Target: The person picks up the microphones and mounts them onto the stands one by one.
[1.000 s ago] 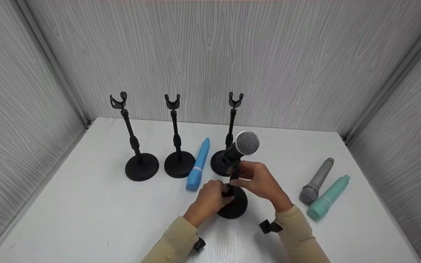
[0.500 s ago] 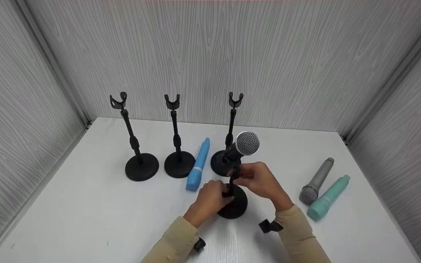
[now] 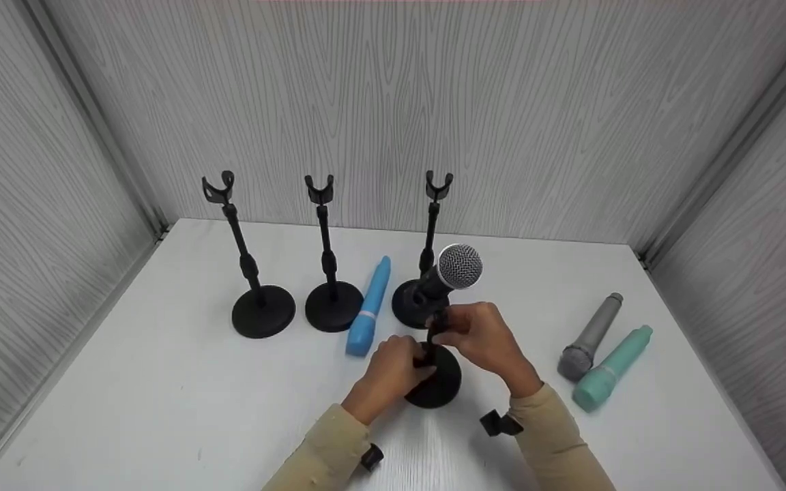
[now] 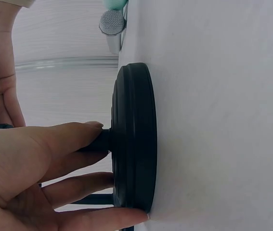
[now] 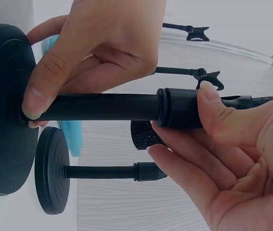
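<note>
Stand point(image 5: 131, 107) stood upright; left hand point(image 3: 391, 372) pinched pole point(image 5: 97, 107) beside base point(image 5: 4, 110), right hand point(image 3: 480, 335) pinched collar point(image 5: 182, 108) higher; neither hand nearer.

A smooth white tabletop point(image 3: 161, 395) carries a blue microphone point(image 3: 370, 307), lying with its thick end toward the viewer. Behind and left of the blue microphone is one black stand point(image 3: 248, 264) on a round base, a second stand point(image 3: 328, 262) is just to its left, a third stand point(image 3: 426, 260) is near its right, and a fourth stand point(image 3: 439, 387) is to its right and closer to the viewer. Well to its right lie a grey microphone point(image 3: 591, 335) and a teal microphone point(image 3: 613, 367), close together.
</note>
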Tool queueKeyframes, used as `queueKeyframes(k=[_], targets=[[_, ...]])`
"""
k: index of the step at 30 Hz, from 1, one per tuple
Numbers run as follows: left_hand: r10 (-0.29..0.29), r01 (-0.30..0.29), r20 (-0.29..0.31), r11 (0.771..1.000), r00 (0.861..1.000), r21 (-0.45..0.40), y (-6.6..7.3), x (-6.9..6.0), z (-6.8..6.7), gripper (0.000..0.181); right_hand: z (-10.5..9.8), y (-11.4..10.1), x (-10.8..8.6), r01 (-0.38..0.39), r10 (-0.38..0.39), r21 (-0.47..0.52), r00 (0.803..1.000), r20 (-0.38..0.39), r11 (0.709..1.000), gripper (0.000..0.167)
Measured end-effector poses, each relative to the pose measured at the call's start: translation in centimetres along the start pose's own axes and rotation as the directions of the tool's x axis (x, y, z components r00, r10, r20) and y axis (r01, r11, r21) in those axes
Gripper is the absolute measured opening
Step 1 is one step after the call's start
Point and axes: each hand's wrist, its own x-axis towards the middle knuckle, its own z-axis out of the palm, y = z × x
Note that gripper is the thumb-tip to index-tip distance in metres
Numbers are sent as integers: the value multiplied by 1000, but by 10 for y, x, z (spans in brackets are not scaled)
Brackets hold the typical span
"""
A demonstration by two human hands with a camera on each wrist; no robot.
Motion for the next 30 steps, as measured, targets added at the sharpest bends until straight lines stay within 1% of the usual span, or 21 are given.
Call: queueKeyframes(k=[6,10,14,22,26,30], targets=[[17,-17,1,1000,1000,4,-1,0,1,15,1,-4,-1,-10,9,-21,1000,-24,1000,20],[17,-17,1,1000,1000,-3,-2,0,1,15,1,-5,-1,9,-10,-31,1000,-29,999,19],[22,-22,3,1000,1000,-11,-2,0,1,15,-1,-4,-1,20,-21,-27,1000,-21,999,20],[22,-22,2,1000,1000,2,-3,1,2,14,-2,-2,-1,15,-15,-24,1000,12,1000,17],[19,-19,10,1000,1000,0,-2,1,1,15,-4,-2,-1,15,-14,-19,1000,19,1000,18],[28,-28,5,1000,1000,2,-3,0,2,17,-4,-2,-1,7,-7,-13,1000,23,1000,20]])
